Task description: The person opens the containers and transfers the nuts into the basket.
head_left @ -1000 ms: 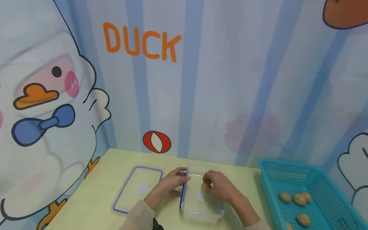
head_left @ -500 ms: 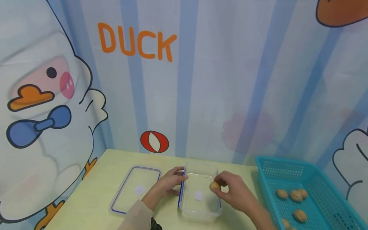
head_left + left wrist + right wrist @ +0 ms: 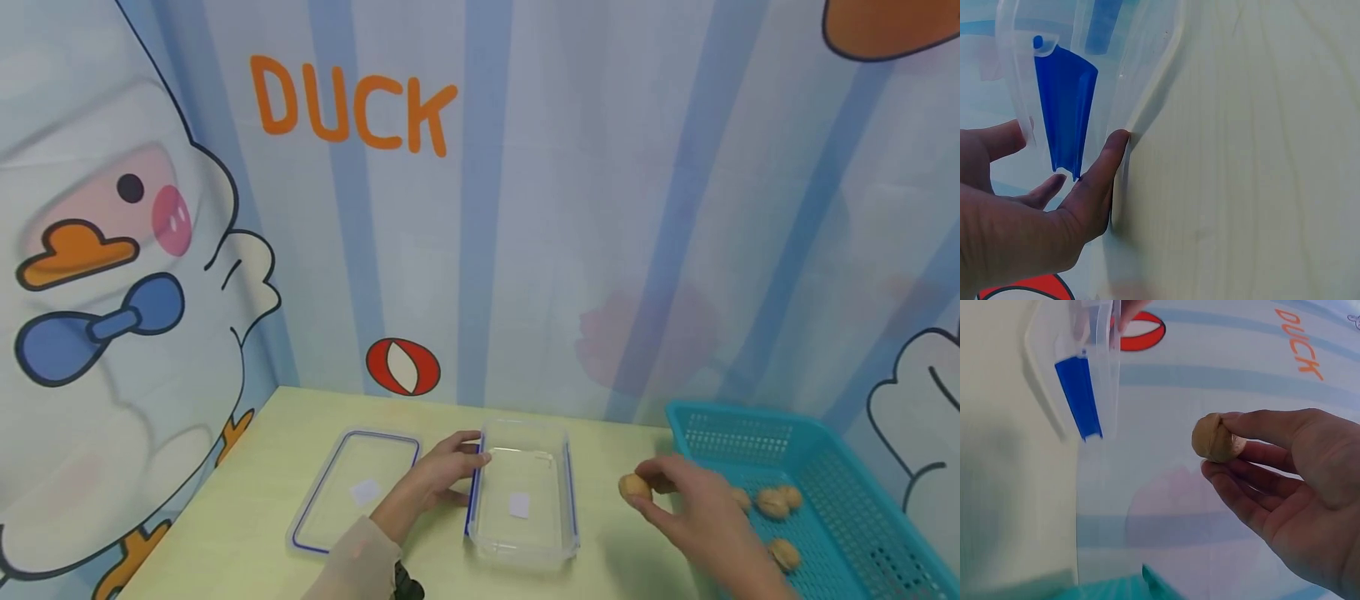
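A walnut (image 3: pixel 633 487) is pinched between the thumb and fingertips of my right hand (image 3: pixel 699 510), up in the air between the plastic box and the blue basket. The right wrist view shows the walnut (image 3: pixel 1209 439) with its seam turned toward the thumb. My left hand (image 3: pixel 441 468) steadies a clear plastic food box (image 3: pixel 525 552) from its left side, thumb over the rim and fingers along the outer wall. From the left wrist, a blue latch (image 3: pixel 1066 106) hangs down between thumb and fingers. Inside the box only a small white paper square (image 3: pixel 519 504) shows.
A clear lid (image 3: pixel 390 454) with a blue seal lies left of the box, with another white square (image 3: pixel 365 492). On the right stands a blue plastic basket (image 3: pixel 750 410) with several walnuts (image 3: pixel 772 503). A printed curtain (image 3: pixel 540 208) hangs behind the pale yellow table (image 3: pixel 607 467).
My right hand has carried the walnut from inside the box out over its right rim, toward the basket. My left hand has stayed at the box's left side.
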Tool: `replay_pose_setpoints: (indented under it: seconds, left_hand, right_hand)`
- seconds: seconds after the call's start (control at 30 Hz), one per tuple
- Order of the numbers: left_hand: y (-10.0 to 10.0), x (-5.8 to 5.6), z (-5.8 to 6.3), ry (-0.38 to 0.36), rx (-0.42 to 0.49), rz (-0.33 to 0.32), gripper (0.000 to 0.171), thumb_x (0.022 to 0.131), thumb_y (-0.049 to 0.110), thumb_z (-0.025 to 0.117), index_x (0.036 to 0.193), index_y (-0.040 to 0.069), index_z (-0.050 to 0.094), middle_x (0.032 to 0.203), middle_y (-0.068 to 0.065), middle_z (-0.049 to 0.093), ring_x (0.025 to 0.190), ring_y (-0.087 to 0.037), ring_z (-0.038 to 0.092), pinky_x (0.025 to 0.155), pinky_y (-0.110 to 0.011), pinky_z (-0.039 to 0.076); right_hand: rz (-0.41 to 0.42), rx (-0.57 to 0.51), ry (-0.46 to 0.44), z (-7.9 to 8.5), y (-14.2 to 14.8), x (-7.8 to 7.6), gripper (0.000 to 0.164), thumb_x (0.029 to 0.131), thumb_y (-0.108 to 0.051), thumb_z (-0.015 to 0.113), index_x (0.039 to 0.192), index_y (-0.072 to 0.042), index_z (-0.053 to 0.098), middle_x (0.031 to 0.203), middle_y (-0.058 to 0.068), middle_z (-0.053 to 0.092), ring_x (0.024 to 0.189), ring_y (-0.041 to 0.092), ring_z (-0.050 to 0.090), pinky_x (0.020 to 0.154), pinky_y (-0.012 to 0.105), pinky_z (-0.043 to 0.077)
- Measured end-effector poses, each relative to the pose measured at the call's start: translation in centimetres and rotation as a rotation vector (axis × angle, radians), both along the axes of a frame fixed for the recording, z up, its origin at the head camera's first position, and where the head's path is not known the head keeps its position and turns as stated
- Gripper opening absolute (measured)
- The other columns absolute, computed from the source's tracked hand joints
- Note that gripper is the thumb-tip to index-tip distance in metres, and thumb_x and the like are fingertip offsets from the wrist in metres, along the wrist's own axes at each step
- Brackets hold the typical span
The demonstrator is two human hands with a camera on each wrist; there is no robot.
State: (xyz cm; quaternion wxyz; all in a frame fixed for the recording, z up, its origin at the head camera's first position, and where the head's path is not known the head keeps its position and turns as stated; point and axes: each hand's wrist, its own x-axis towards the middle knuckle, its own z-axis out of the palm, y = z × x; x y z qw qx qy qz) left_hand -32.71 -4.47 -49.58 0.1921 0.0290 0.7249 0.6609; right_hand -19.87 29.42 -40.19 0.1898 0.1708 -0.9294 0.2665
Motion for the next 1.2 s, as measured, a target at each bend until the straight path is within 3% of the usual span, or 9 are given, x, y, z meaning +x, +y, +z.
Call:
replay_pose_setpoints:
  seconds: [0.27, 0.47, 0.63, 0.83, 1.2]
  left_hand:
    - [0.1, -0.1, 0.0, -0.005, -0.008, -0.001, 0.070, 0.102, 0.026, 0.072, 0.161, 0.007, 0.040, 0.159, -0.023, 0.046, 0.139, -0.046, 0.051, 0.085, -0.056, 0.060]
    - [0.1, -0.2, 0.1, -0.005, -0.006, -0.006, 0.069, 0.103, 0.025, 0.071, 0.161, 0.007, 0.040, 0.159, -0.023, 0.045, 0.139, -0.046, 0.050, 0.085, -0.056, 0.060]
    - [0.0, -0.2, 0.2, -0.011, -0.008, -0.004, 0.069, 0.103, 0.025, 0.071, 0.161, 0.007, 0.040, 0.159, -0.023, 0.045, 0.140, -0.047, 0.049, 0.086, -0.056, 0.060]
    - [0.0, -0.3, 0.1, -0.040, 0.001, -0.013, 0.067, 0.104, 0.024, 0.070, 0.161, 0.008, 0.040, 0.161, -0.022, 0.044, 0.143, -0.047, 0.046, 0.089, -0.055, 0.060]
    - [-0.2, -0.2, 0.0, -0.035, 0.005, -0.008, 0.069, 0.102, 0.028, 0.072, 0.161, 0.010, 0.042, 0.161, -0.021, 0.044, 0.143, -0.045, 0.048, 0.088, -0.052, 0.061]
  right_hand:
    - [-0.221, -0.023, -0.110, 0.1, 4.8, 1.3, 0.036, 0.098, -0.037, 0.079, 0.120, -0.010, 0.072, 0.109, 0.007, 0.075, 0.098, 0.032, 0.074, 0.081, 0.047, 0.062]
    - [-0.329, -0.024, -0.258, -0.4, 8.0, 1.3, 0.061, 0.102, -0.056, 0.065, 0.131, -0.003, 0.065, 0.116, 0.018, 0.073, 0.107, 0.045, 0.071, 0.086, 0.057, 0.059]
    - [-0.362, -0.015, -0.362, -1.2, 9.6, 0.4, 0.076, 0.100, -0.065, 0.061, 0.133, 0.003, 0.063, 0.118, 0.022, 0.072, 0.106, 0.045, 0.070, 0.084, 0.056, 0.059]
    - [-0.347, 0.016, -0.495, -2.7, 10.8, -0.7, 0.070, 0.098, -0.060, 0.068, 0.128, 0.003, 0.066, 0.116, 0.020, 0.071, 0.102, 0.040, 0.070, 0.082, 0.055, 0.058]
    - [-0.326, 0.018, -0.517, -3.4, 10.9, -1.4, 0.067, 0.094, -0.061, 0.072, 0.124, 0.000, 0.070, 0.110, 0.012, 0.073, 0.100, 0.037, 0.071, 0.083, 0.055, 0.058]
